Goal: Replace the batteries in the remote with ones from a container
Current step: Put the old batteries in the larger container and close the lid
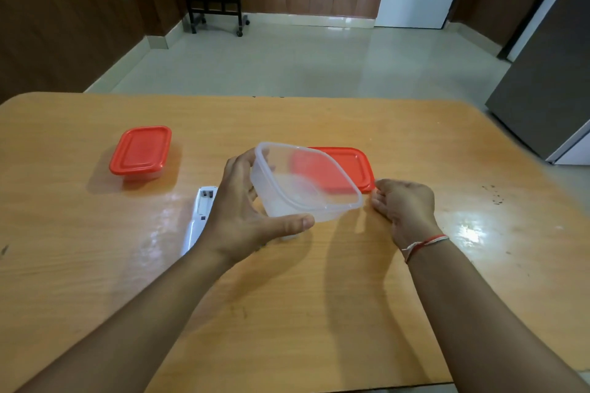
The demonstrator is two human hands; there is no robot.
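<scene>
My left hand [245, 214] grips a clear plastic container [303, 183] by its left side and holds it tilted above the wooden table [287, 297]; I see nothing inside it. Its red lid [354, 166] lies flat on the table just behind. My right hand [405, 204] is curled shut beside the container's right corner, next to the lid's edge; what it holds, if anything, is hidden. A white remote [201, 217] lies back-up with its battery bay uncovered, partly hidden by my left wrist. A second container with a red lid [140, 151] stands closed at the left.
The table's far edge gives way to a tiled floor [287, 57]. A black wheeled stand [217, 9] is by the back wall and a grey cabinet [542, 89] is at the right. Small dark specks mark the table's right side.
</scene>
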